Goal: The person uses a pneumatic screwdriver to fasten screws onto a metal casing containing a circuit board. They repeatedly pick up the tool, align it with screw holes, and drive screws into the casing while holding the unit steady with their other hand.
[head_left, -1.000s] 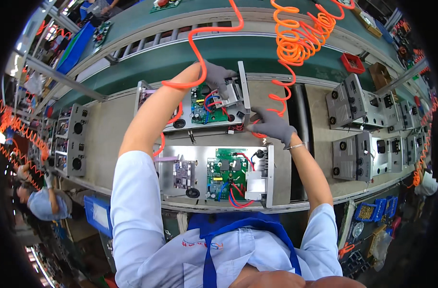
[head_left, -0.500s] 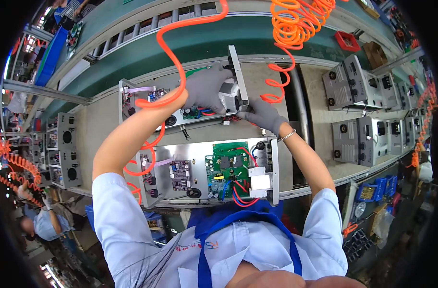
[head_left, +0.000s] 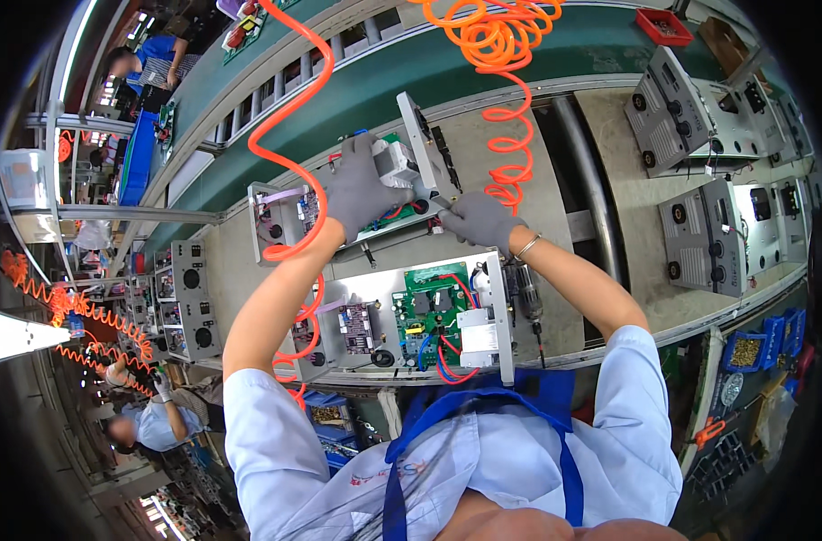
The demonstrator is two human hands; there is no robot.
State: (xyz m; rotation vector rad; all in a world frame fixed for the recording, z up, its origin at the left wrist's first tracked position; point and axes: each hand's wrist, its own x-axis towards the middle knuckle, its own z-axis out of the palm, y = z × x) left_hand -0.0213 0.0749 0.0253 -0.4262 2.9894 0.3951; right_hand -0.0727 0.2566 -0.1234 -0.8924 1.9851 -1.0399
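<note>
Well left of both hands, a co-worker (head_left: 168,424) stands by the line, and grey cases (head_left: 192,298) are lined up nearer. A red hose (head_left: 294,93) hangs across the left wrist. The gloved left hand (head_left: 361,185) reaches into the far chassis (head_left: 417,135), fingers spread beside a white block (head_left: 395,164); whether they grip it, I cannot tell. Just below that hand, toward the body, sits the near chassis (head_left: 386,302), its green board (head_left: 433,307) exposed. The gloved right hand (head_left: 481,221) is at the far chassis's right end, fingers pressed together; what they pinch, I cannot tell. Beyond it hangs an orange coil (head_left: 506,68); below it stands a dark tool (head_left: 529,290). Right of that hand are a roller (head_left: 596,189) and more cases (head_left: 710,239).
</note>
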